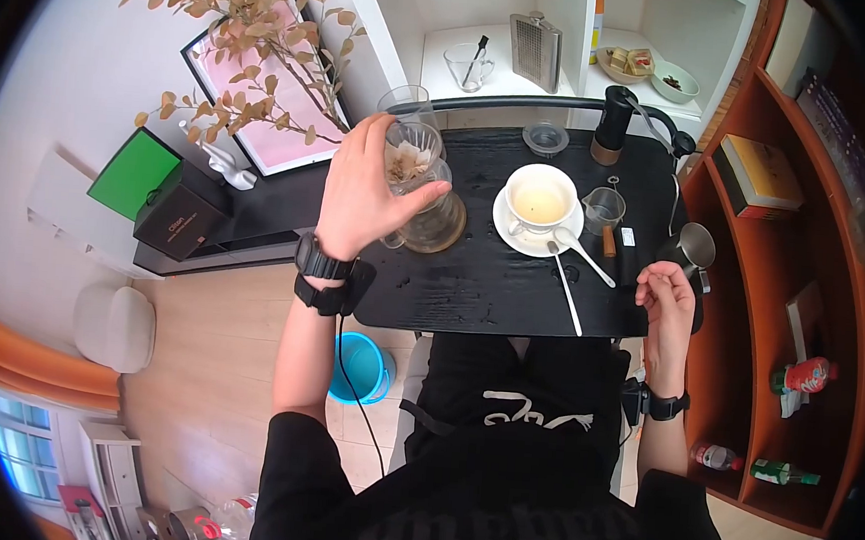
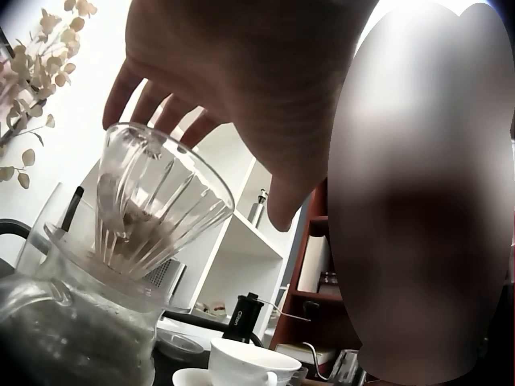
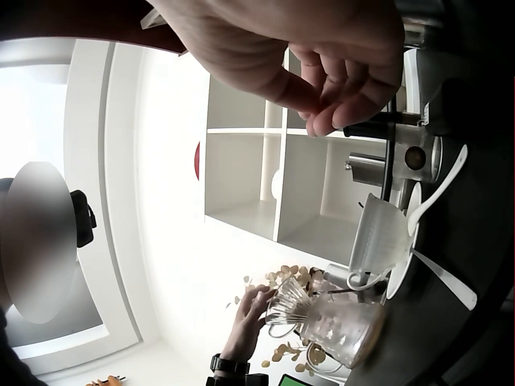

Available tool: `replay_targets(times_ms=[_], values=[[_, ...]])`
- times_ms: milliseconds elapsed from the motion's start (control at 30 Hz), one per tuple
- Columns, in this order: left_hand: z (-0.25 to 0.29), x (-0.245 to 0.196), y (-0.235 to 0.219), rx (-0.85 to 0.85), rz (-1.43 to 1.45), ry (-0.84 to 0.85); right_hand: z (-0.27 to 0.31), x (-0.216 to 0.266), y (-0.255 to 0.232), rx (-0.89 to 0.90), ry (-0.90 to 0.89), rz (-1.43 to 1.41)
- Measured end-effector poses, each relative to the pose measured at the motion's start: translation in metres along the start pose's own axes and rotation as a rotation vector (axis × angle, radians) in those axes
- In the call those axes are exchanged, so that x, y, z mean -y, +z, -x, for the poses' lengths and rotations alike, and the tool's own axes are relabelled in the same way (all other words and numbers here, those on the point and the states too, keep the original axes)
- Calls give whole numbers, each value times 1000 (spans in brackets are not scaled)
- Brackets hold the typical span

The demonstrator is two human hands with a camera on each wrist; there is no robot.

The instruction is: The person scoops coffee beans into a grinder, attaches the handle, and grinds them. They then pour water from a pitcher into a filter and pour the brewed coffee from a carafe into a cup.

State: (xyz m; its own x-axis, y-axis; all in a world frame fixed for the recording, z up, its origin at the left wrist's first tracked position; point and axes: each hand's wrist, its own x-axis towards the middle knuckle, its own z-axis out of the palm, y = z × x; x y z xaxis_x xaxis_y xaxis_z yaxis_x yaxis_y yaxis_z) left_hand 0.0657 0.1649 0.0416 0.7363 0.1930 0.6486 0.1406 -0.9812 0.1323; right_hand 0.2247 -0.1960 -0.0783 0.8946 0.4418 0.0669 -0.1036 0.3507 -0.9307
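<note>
My left hand (image 1: pixel 363 185) is at the clear ribbed coffee dripper (image 2: pixel 181 189), fingertips right at its far rim and thumb spread away from it. A crumpled paper filter (image 1: pixel 407 162) with brown stains lies inside the dripper. The dripper stands tilted on a glass coffee server (image 2: pixel 88 342); in the head view the server is at the table's left side. My right hand (image 1: pixel 666 298) hangs over the table's right edge, fingers loosely curled with nothing between them. Close to it are a metal pitcher (image 1: pixel 696 246) and a small black device (image 1: pixel 628 252).
A white cup (image 1: pixel 541 195) with pale liquid stands on a saucer (image 1: pixel 507 237) with a white spoon (image 1: pixel 589 258); a long spoon (image 1: pixel 566 291) leans there. Behind are a small glass jug (image 1: pixel 605 206), a lidded container (image 1: pixel 545 138) and a black hand grinder (image 1: pixel 613 127). A blue bucket (image 1: pixel 360 367) sits on the floor.
</note>
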Motion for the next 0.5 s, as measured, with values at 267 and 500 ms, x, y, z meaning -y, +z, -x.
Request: replay_targets(times_ms=[267,500], values=[[2,8,17,59,-21,-82,5,-4,-2,-14,15,3],[1,6,23,37,-26,-135,-2,-10,-2,-11,15,112]])
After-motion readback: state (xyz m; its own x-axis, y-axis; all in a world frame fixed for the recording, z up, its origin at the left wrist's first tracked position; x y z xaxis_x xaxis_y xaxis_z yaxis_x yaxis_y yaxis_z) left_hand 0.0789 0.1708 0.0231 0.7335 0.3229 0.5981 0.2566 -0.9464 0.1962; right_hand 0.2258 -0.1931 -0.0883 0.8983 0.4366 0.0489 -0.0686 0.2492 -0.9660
